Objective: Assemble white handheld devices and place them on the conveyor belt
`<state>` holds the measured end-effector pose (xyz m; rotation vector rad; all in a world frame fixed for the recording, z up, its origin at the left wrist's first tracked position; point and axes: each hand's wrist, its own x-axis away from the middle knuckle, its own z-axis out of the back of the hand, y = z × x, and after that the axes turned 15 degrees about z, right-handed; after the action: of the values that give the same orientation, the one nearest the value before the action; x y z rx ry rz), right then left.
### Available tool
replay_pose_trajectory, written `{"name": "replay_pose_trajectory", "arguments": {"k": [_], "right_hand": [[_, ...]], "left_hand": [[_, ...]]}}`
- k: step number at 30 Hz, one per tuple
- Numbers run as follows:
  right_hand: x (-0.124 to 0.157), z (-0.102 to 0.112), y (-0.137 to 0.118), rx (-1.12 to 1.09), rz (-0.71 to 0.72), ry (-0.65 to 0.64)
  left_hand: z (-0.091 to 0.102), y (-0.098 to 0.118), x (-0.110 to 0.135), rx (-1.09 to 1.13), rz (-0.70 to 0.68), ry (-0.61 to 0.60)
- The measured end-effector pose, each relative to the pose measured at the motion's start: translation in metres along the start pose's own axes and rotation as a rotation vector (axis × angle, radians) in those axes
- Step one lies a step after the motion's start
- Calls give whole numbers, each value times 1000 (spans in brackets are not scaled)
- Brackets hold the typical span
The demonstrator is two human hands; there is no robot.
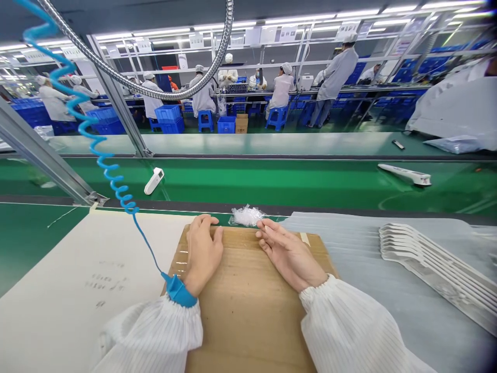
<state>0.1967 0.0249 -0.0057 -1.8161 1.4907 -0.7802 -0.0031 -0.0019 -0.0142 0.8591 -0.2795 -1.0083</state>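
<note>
My left hand [204, 254] rests on the far edge of a brown cardboard sheet [248, 316], its fingers curled close together. A blue wrist strap [179, 291] circles that wrist, and a coiled blue cord [116, 171] rises from it. My right hand [289, 254] lies on the same sheet, with its fingertips beside a small bunch of clear plastic film [246, 215]. Whether either hand grips a thin piece of film cannot be seen. Both sleeves are white and striped.
A stack of white moulded parts [430, 264] lies on white foam sheeting to the right. A marked white paper sheet [77, 280] lies to the left. Two white devices sit on the green conveyor belt [272, 181]. Co-workers and blue crates stand beyond.
</note>
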Motion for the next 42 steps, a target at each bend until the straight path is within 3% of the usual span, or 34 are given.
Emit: {"name": "replay_pose_trajectory", "arguments": {"k": [42], "right_hand": [[1, 2, 2, 38, 26, -10]], "left_hand": [[-1, -2, -1, 23, -6, 16]]}}
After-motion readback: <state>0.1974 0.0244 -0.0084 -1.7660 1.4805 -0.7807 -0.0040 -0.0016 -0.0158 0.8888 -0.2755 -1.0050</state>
